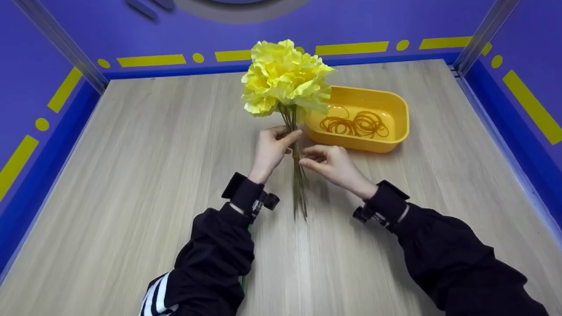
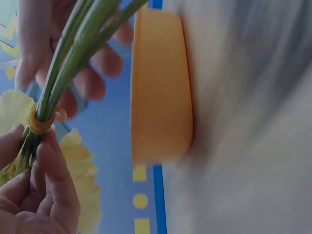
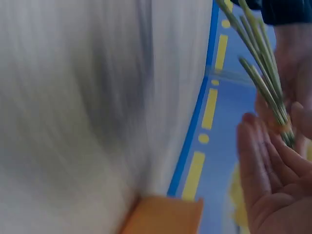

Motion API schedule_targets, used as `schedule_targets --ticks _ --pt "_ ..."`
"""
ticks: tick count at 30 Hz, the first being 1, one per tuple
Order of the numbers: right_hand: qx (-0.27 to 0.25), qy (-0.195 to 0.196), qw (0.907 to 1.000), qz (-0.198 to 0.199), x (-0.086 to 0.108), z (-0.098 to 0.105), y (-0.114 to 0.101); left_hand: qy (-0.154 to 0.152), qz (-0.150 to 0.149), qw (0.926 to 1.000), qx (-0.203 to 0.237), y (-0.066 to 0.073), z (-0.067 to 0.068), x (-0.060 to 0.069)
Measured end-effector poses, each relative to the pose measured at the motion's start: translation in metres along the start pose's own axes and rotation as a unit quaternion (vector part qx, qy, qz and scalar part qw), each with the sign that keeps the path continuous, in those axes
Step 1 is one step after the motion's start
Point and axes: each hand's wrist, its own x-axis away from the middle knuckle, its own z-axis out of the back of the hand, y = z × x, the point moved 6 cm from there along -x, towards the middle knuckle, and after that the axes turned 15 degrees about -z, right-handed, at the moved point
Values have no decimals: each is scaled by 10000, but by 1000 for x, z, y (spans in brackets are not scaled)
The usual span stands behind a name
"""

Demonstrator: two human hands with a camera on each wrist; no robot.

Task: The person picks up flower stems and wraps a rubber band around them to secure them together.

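A bunch of yellow artificial flowers (image 1: 285,79) stands with its heads away from me and its green stems (image 2: 80,46) toward me. My left hand (image 1: 271,148) pinches the stems below the flower heads, close to a rubber band (image 2: 40,121) wound round them. A small loop of the band sticks out at one side. My right hand (image 1: 331,164) is beside the stems at the band, its fingers loosely bent with nothing seen between them. In the right wrist view the right hand's fingers (image 3: 256,161) extend alongside the banded stems.
A yellow plastic tub (image 1: 386,147) sits behind and right of the hands, with several loose rubber bands (image 1: 369,125) inside. The wood-grain table (image 1: 175,145) is bordered by blue panels (image 1: 153,39) with yellow marks at the back and sides.
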Motion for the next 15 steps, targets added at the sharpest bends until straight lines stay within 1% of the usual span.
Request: schedule_targets --ticks 2,4,7,8,10,13,14,15 --pt "163 155 9997 -22 -5 12 4 -20 20 9996 -286 -6 5 -6" --pt "271 362 9989 -90 -9 26 9 -49 107 9974 -716 -12 12 -13" --pt "370 699 9967 -184 -14 48 19 -177 331 9892 -1419 -22 22 -24" --pt "423 819 9955 -215 -15 56 22 -223 414 9846 -1687 -25 25 -27" --pt "509 1052 9928 -272 -16 70 28 -326 554 9729 -2221 -31 31 -35" --pt "763 1405 9865 -343 -17 89 38 -436 676 9510 -2986 -39 39 -45" --pt "881 1506 9840 -358 -17 94 41 -472 711 9443 -3180 -42 41 -48" --pt "1013 1589 9814 -371 -18 99 45 -496 722 9392 -3320 -44 43 -51"
